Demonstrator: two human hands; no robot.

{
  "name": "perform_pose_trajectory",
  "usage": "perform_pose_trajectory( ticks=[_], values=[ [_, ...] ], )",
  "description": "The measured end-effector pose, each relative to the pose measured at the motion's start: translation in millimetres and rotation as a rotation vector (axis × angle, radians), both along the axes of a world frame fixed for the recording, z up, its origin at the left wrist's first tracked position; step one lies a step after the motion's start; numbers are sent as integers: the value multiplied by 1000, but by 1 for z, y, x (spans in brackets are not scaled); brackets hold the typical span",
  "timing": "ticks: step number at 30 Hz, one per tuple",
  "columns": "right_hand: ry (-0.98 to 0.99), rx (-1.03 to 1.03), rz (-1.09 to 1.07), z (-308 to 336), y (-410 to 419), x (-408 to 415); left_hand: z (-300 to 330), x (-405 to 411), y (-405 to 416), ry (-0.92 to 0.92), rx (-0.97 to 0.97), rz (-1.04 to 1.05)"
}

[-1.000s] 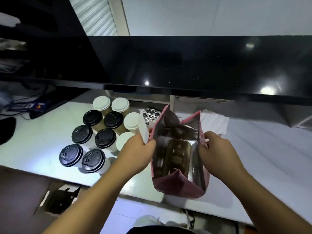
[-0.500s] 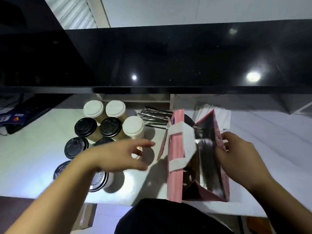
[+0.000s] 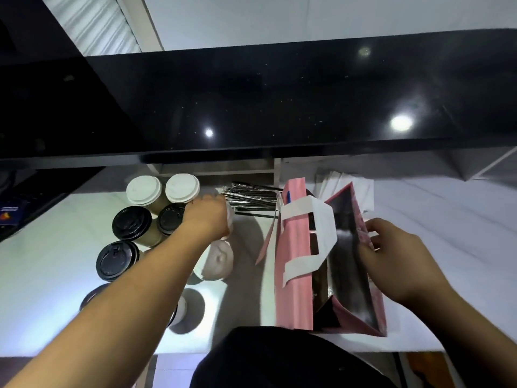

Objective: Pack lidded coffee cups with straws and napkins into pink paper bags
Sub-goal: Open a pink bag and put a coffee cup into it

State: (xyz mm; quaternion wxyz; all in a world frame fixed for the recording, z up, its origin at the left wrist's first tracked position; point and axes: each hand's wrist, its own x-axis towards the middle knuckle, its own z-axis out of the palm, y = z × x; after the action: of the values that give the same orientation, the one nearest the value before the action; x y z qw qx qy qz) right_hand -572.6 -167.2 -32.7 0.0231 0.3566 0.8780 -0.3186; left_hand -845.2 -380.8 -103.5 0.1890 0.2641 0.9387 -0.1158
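Bag standing open, first cup only now being taken

The white counter (image 3: 42, 275) carries everything. At the right the pink paper bag (image 3: 293, 275) stands upright with its mouth open and its white handle (image 3: 321, 219) flopped across; its dark foil inside shows no cup, so I judge packing barely begun. To the left stands the cluster of lidded cups (image 3: 131, 222), black and white lids, all outside the bag. The right hand (image 3: 391, 259) pinches the bag's far-right rim, holding it open. The left hand (image 3: 208, 217) curls over a white-lidded cup (image 3: 230, 219) at the cluster's far right, mostly hidden. Straws (image 3: 251, 197) lie beyond and napkins (image 3: 363, 191) behind the bag, both untouched.
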Motion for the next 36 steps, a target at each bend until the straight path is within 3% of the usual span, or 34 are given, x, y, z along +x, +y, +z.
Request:
perform_pose_trajectory(
  ticks=[4, 7, 12, 15, 18, 23, 36],
  values=[
    [14, -20, 10, 2, 0, 3, 23, 7, -2, -39, 69, 14],
    [38, -37, 26, 3, 0, 4, 73, 14, -2, -32, 253, 35],
    [67, -59, 54, 2, 2, 5, 188, 49, 3, 150, 632, -93],
    [79, -81, 77, 0, 4, 4, 237, 90, 19, 110, 774, -152],
    [76, -119, 86, -2, 8, 5, 250, 122, 45, 43, 686, -286],
    [102, -157, 86, -5, 17, 11, 219, 145, 74, -16, 385, -459],
    [117, -123, 108, -5, 23, 18, 103, 155, 124, -89, 6, -542]
  ],
)
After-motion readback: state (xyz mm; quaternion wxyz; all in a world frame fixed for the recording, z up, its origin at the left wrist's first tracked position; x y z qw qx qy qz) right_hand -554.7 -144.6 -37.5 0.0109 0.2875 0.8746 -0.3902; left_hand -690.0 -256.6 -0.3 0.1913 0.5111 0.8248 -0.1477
